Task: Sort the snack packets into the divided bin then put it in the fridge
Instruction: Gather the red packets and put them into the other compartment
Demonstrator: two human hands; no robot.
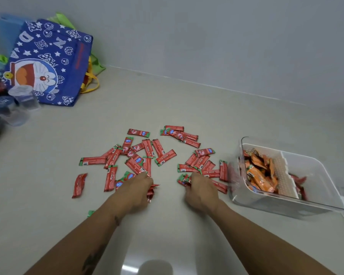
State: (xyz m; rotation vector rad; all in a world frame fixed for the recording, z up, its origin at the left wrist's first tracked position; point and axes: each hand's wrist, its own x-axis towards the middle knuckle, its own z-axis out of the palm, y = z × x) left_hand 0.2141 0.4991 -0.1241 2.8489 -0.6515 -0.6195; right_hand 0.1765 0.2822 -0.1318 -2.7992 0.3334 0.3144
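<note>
Several red snack packets (147, 153) lie scattered across the pale counter. My left hand (136, 190) grips a small bunch of red packets (152, 192) at the near edge of the pile. My right hand (202, 192) has its fingers curled down over red packets (184, 180) on the right side of the pile. To the right stands a clear divided bin (314, 165). Its left compartment holds orange packets (259, 173), and a few red packets (299, 181) lie in the right one, past the white divider (286, 175).
A blue cartoon-print bag (48, 62) leans against the wall at the back left, with clear plastic cups (24, 98) in front of it. A grey wall runs along the back of the counter. One red packet (79, 185) lies apart at the left.
</note>
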